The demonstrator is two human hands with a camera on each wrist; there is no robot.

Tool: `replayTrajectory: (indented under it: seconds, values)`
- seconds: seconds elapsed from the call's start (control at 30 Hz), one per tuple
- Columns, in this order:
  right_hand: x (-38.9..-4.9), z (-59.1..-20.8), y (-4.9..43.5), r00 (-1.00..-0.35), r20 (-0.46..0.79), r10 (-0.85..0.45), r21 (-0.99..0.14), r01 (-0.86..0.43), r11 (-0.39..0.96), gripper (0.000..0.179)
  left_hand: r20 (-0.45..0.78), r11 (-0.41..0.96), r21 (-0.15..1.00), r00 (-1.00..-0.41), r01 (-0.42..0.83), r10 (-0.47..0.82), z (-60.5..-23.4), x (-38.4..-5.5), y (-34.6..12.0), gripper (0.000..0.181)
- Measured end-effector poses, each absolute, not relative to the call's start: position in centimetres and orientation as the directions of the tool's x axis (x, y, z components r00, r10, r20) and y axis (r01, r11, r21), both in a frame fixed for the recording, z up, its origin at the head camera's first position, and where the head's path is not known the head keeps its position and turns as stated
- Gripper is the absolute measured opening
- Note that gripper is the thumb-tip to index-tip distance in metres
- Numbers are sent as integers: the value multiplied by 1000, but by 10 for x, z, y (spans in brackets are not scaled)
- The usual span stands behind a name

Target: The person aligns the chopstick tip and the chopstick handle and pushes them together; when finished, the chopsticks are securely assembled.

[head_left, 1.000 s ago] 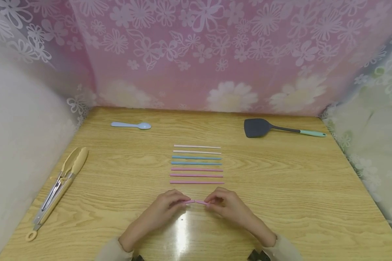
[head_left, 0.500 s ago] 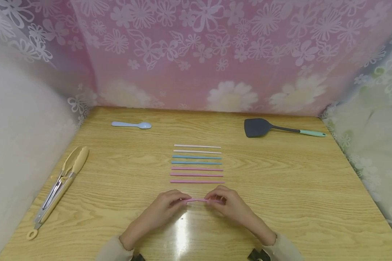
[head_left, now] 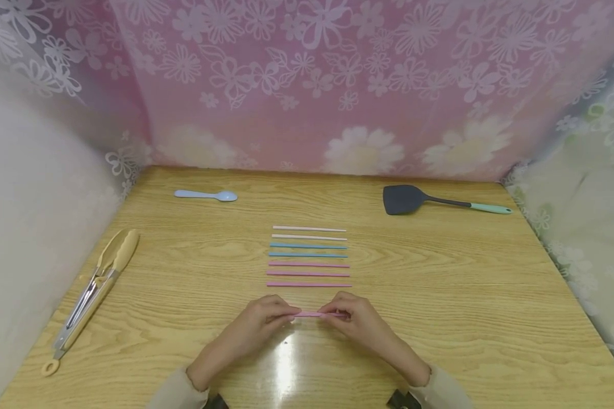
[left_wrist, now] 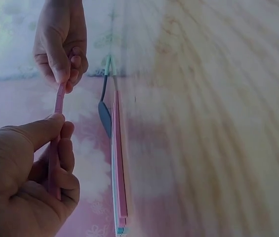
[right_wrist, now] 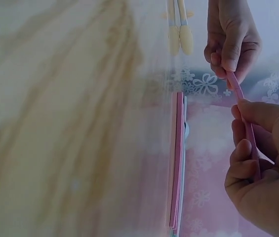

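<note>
Between my two hands a pink chopstick [head_left: 308, 314] lies level above the near part of the table. My left hand [head_left: 267, 317] pinches one side of it between thumb and fingers. From the other side my right hand [head_left: 352, 316] pinches it the same way, with the tip passing under its fingers. Both wrist views show a faint seam across the short stretch between the hands; the stick [left_wrist: 59, 101] runs nearly straight there. Just beyond the hands, chopsticks lie parallel in a row: three pink chopsticks [head_left: 308, 274], two blue chopsticks [head_left: 308, 255] and two white chopsticks [head_left: 309, 237].
Tongs [head_left: 94, 301] with beige tips and handles lie on the wooden table [head_left: 465, 318] at the left. At the back left is a light blue spoon [head_left: 204, 195]. A dark spatula [head_left: 403, 200] with a mint handle rests at the back right. Flowered cloth [head_left: 307, 85] hangs behind.
One second ago two pink pieces met at an angle with a visible break between the hands. They have come into one straight line, the hands slightly closer together.
</note>
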State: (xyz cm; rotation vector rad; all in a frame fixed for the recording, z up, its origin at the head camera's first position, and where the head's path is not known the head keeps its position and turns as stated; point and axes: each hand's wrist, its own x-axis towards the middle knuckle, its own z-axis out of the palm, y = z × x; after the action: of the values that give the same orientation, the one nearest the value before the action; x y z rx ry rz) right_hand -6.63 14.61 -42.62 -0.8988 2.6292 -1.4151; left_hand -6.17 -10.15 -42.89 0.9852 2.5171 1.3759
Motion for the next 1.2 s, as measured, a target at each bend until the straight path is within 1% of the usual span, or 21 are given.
replayTrajectory:
  seconds: [0.3,0.5,0.7,0.8,0.9,1.03,1.2]
  values:
    - [-66,-425,143,-828,291,-479,-745,-510,430,9,218,400,755,-774,520,595,-428,-65,-99,20]
    - [-66,-425,142,-839,258,-480,-728,-495,475,7,209,397,766,-781,505,589,-432,-65,-97,21]
    - [-70,-425,145,-831,231,-506,-727,-493,478,9,161,419,785,-803,457,574,-433,-66,-95,21]
    - [-73,-425,148,-825,211,-525,-720,-495,487,18,124,451,785,-821,425,557,-432,-67,-96,22]
    - [-76,-425,150,-832,173,-528,-727,-469,502,27,93,478,785,-837,395,538,-432,-68,-98,23]
    - [-80,-425,153,-849,142,-509,-740,-433,515,24,74,486,798,-857,358,510,-434,-71,-104,23]
    - [-85,-428,157,-876,135,-462,-736,-401,545,16,91,505,791,-883,345,460,-437,-78,-115,21]
